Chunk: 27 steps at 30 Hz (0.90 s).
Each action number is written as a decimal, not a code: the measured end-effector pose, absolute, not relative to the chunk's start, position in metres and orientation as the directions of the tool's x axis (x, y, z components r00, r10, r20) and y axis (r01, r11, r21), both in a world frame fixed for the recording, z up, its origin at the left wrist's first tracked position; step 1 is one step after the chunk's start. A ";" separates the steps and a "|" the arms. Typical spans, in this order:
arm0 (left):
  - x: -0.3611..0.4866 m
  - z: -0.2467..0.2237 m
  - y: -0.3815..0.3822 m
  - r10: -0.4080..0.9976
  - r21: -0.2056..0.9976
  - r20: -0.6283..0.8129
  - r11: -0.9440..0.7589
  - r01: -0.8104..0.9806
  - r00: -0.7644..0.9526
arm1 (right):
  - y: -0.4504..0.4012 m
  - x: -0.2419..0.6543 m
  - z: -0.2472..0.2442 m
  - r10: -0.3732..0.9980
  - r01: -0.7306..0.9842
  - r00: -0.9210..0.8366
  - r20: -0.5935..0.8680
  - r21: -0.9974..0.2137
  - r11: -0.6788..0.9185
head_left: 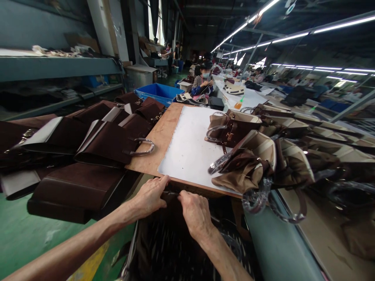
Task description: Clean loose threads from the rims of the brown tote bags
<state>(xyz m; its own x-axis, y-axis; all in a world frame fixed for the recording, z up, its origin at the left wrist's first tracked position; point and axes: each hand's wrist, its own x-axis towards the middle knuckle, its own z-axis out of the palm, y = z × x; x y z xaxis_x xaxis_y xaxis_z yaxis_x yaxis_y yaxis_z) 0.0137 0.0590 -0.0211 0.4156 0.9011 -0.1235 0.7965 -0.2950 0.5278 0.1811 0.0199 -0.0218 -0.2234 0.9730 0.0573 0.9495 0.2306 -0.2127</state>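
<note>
At the near edge of the table, my left hand point(150, 197) and my right hand point(195, 212) are a short gap apart. Between them is the upper edge of a dark brown handbag point(171, 201), mostly lost in shadow over my lap. My left thumb and fingers pinch this edge from the left. The curled fingers of my right hand grip it from the right. Just beyond, a white sheet point(187, 148) covers part of the wooden tabletop point(164, 136). A finished-looking brown handbag point(234, 128) with plastic-wrapped handles stands on the sheet's right side.
Dark brown handbags point(102, 144) lie piled on the left. More bags with tan linings point(249, 168) crowd the right, some overhanging a grey-green bench edge point(272, 234). A blue bin point(159, 93) stands behind the table, and a person point(202, 82) sits beyond it.
</note>
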 end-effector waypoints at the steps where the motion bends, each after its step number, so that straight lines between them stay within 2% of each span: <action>1: 0.009 -0.022 0.060 0.896 0.526 -0.167 -0.273 0.806 0.412 | 0.020 0.182 -0.022 0.970 0.945 -0.236 0.062 -0.216 0.244; 4: 0.003 -0.020 0.061 0.864 0.560 -0.229 -0.261 0.787 0.449 | 0.020 0.182 -0.022 0.965 0.942 -0.251 0.077 -0.209 0.262; 13: 0.003 -0.016 0.061 0.847 0.632 -0.207 -0.267 0.727 0.490 | 0.020 0.190 -0.022 0.964 0.936 -0.255 0.071 -0.234 0.264; 18: 0.001 -0.021 0.061 0.845 0.693 -0.182 -0.252 0.675 0.502 | 0.022 0.188 -0.023 0.957 0.934 -0.281 0.069 -0.208 0.290; 27: 0.008 -0.018 0.057 0.858 0.696 -0.196 -0.219 0.683 0.474 | 0.030 0.174 -0.031 0.938 0.918 -0.338 0.084 -0.189 0.348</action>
<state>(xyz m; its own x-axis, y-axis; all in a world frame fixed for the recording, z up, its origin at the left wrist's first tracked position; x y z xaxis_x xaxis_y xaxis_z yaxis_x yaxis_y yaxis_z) 0.0078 0.0569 -0.0177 0.4745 0.8581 -0.1962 0.6834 -0.2186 0.6965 0.1744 0.0302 -0.0306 -0.3377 0.9375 0.0838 0.9183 0.3477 -0.1891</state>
